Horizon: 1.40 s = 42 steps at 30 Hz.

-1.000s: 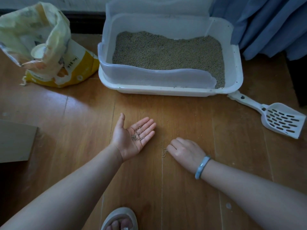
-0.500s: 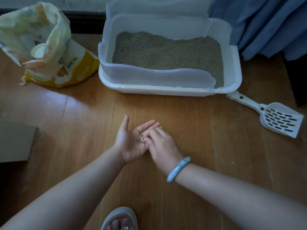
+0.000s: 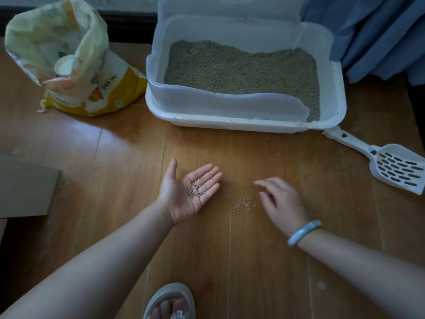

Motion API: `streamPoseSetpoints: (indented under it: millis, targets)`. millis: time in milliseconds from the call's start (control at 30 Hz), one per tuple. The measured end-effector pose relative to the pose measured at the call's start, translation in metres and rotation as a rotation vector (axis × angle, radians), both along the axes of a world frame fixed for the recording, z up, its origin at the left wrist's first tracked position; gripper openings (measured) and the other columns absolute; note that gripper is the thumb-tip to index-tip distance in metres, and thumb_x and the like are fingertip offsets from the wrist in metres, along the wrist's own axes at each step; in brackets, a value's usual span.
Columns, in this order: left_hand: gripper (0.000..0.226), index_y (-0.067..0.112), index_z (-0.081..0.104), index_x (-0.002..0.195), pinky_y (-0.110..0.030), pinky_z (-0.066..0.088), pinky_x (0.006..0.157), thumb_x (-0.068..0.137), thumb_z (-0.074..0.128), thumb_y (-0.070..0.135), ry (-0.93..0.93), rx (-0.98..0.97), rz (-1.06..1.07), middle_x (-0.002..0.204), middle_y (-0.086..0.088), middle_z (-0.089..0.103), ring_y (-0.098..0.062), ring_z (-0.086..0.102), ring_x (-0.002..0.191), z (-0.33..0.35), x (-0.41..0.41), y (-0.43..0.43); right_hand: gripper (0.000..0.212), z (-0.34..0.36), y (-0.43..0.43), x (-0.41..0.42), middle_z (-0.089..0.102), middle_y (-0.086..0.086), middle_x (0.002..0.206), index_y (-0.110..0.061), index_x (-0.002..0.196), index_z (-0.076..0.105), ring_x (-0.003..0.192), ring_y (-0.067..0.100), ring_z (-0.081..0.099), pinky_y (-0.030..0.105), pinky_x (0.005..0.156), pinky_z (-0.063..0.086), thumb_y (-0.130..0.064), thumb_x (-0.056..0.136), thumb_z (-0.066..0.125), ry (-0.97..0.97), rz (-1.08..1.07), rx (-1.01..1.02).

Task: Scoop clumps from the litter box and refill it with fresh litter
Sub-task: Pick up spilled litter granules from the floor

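Right hand [image 3: 284, 203] fingertips [image 3: 258, 182] blurred (floor [image 3: 253, 261] contact perhaps, unclear); scoop [image 3: 400, 169] edge-cropped.

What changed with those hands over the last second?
The right hand rose from the floor to the upturned left hand, seemingly dropped grains there, then swung back beside the scattered grey litter grains. The left hand stayed palm-up holding grains; the white litter box, white slotted scoop and yellow bag stayed put.

The floor [image 3: 115, 157] is glossy wood. At 12 o'clock, the litter box [image 3: 230, 124] is smooth white plastic, its litter [image 3: 241, 67] matt and grainy. The litter bag [image 3: 69, 54] at 10 o'clock is crinkled and shiny; the curtain [image 3: 379, 31] at 1 o'clock is cloth.
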<state>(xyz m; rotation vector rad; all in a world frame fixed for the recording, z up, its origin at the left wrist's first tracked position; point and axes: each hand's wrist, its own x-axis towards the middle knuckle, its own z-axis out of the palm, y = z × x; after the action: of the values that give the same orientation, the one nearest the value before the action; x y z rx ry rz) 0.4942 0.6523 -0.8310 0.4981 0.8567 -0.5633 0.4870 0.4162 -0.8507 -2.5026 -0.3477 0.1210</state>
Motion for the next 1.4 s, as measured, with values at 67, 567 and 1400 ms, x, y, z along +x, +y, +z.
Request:
streamPoseSetpoints:
  millis: [67,567,1400]
  targets:
    - [0.086,-0.002,0.06,0.119,-0.045,0.05,0.091,0.088,0.029,0.072,0.0,0.012,0.002,0.121,-0.017,0.065,-0.03,0.065,0.109,0.0,0.0,0.002,0.027,-0.006,-0.025,-0.002,0.065,0.005,0.09,-0.009,0.101,0.07,0.082,0.026,0.063,0.028,0.076,0.048,0.0,0.076,0.07,-0.031,0.051,-0.112]
    - [0.083,-0.001,0.061,0.116,-0.045,0.052,0.088,0.088,0.031,0.071,0.016,0.058,0.03,0.117,-0.016,0.068,-0.028,0.067,0.105,0.003,0.004,-0.001,0.01,-0.036,0.011,-0.01,0.062,0.004,0.073,-0.01,0.078,0.067,0.066,0.024,0.058,0.038,0.05,0.052,-0.004,0.074,0.074,-0.064,0.344,-0.135]
    - [0.082,-0.001,0.06,0.117,-0.044,0.052,0.089,0.088,0.031,0.071,0.014,0.073,0.025,0.117,-0.016,0.067,-0.027,0.066,0.106,0.004,0.006,-0.001,0.014,-0.034,0.034,-0.006,0.059,0.004,0.068,-0.012,0.071,0.059,0.06,0.019,0.053,0.029,0.05,0.048,0.001,0.075,0.062,-0.344,0.593,-0.306]
